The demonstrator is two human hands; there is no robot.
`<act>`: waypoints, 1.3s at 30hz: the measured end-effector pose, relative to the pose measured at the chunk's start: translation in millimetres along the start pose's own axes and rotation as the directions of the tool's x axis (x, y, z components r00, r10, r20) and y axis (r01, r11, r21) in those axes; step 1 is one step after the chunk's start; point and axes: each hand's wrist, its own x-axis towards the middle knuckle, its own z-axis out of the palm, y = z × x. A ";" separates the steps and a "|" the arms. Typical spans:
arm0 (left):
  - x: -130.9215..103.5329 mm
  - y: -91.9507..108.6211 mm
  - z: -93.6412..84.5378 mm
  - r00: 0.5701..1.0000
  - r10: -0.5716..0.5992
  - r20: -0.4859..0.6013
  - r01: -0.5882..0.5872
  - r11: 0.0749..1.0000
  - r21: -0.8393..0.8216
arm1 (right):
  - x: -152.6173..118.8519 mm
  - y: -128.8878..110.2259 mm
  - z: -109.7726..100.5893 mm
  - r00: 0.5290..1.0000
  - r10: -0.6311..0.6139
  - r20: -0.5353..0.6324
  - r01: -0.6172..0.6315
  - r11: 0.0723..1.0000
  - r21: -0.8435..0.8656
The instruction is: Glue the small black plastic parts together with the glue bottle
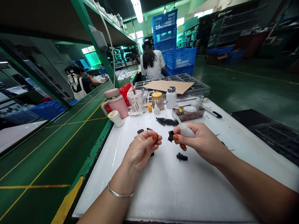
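Observation:
My right hand [196, 137] pinches a small black plastic part [171, 136] between thumb and finger. In the same hand a white squeeze bottle [187, 130] with a thin nozzle lies across the palm. Left of it, my left hand [142, 146] is closed in a pinch around a tiny dark piece [156, 137], mostly hidden by the fingers. The two hands are apart. Below my right hand, another black part [182, 156] lies on the white tabletop [168, 193]. More black pieces [140, 131] lie behind my left hand, partly covered. Beyond the hands is a pile of small black bits [166, 121].
A pink mug [118, 104], a plastic cup [135, 101], a jar [158, 100] and a white bottle [171, 98] stand at the back. A small box [189, 115] and a knife [213, 112] lie right. The green conveyor [58, 143] runs left; two people sit beyond.

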 end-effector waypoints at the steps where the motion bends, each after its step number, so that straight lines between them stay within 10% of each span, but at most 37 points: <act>1: 0.1 -0.5 -0.9 1.000 -0.002 0.016 0.003 1.000 -0.009 | -0.1 -0.2 1.4 1.000 0.007 -0.002 -0.007 1.000 -0.008; 39: -0.8 -15.1 0.6 0.991 -0.028 0.130 0.033 0.999 -0.036 | -13.2 -12.0 21.7 0.994 -0.045 -0.097 0.029 0.987 -0.158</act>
